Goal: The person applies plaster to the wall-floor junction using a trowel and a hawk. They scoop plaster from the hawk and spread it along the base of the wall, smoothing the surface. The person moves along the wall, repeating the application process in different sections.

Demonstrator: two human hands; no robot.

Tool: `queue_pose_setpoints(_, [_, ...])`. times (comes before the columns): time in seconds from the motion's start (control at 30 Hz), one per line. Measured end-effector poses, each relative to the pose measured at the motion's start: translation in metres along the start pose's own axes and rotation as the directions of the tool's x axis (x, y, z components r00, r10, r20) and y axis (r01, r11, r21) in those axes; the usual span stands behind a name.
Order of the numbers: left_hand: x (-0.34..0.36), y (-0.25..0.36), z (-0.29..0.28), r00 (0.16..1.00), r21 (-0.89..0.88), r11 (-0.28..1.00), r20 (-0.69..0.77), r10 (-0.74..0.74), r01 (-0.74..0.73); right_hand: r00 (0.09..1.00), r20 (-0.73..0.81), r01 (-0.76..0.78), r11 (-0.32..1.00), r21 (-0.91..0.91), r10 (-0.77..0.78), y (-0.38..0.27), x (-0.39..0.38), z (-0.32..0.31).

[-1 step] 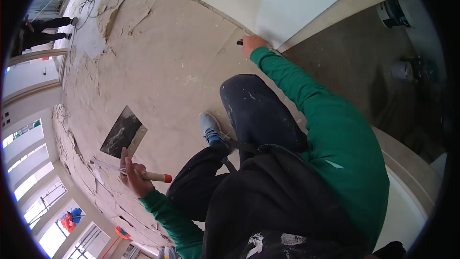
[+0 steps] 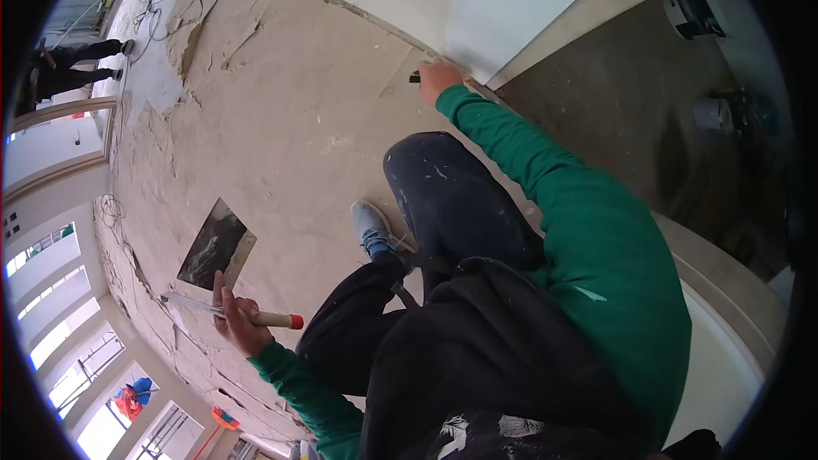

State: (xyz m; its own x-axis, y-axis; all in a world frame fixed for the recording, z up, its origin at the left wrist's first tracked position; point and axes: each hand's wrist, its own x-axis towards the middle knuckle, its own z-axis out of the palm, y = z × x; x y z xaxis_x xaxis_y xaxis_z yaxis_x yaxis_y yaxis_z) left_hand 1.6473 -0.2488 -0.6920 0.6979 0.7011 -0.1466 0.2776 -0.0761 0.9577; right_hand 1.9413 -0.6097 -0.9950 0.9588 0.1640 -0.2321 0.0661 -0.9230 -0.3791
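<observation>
My left hand (image 2: 243, 325) is closed round the pale, red-ended handle of a scraper (image 2: 277, 320), whose thin metal part points left. One finger reaches up to a dark rectangular plate (image 2: 211, 249) smeared with pale material along one side. The plate seems to be held in the same hand, but its grip is partly hidden. Farther off on the right, my right hand (image 2: 440, 81) is curled low against the foot of the wall. A short black end of something (image 2: 415, 77) sticks out of its fist; the rest is covered by the fingers.
Rough beige floor (image 2: 298, 102) has torn, lifted patches on the left and cables (image 2: 153, 21) at the far left. A pale wall panel (image 2: 520, 0) stands beside my right hand. Buckets (image 2: 714, 116) sit on darker floor at right. Another person's legs (image 2: 85, 64) show far left.
The whole view has shifted slightly. My left hand, with the scraper and plate, sits a touch lower. My right hand stays by the wall's foot, its grip unchanged.
</observation>
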Motion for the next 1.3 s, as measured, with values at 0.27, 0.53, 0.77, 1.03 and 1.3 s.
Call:
queue_pose_setpoints(0.27, [0.016, -0.016, 0.029, 0.999, 0.104, 0.994, -0.018, -0.034, 0.035, 0.983, -0.182, 0.031, 0.970, 0.240, 0.014, -0.003, 0.093, 0.004])
queue_pose_setpoints(0.53, [0.010, -0.013, 0.020, 0.997, 0.160, 0.986, -0.059, -0.039, 0.048, 0.970, 0.069, -0.240, 0.965, 0.106, 0.234, 0.057, -0.057, 0.013])
queue_pose_setpoints(0.77, [-0.004, 0.002, 0.042, 1.000, 0.145, 0.989, -0.027, -0.007, 0.011, 0.973, -0.229, 0.109, 0.926, 0.361, -0.025, 0.043, -0.055, -0.028])
queue_pose_setpoints(1.03, [-0.018, 0.011, 0.052, 1.000, 0.147, 0.989, 0.000, 0.011, -0.011, 0.970, 0.116, -0.236, 0.952, 0.197, 0.216, 0.110, -0.108, 0.000])
queue_pose_setpoints(1.3, [-0.004, 0.001, 0.042, 0.998, 0.078, 0.997, 0.062, -0.007, 0.002, 0.977, -0.157, 0.179, 0.949, 0.260, -0.141, 0.111, -0.104, 0.004])
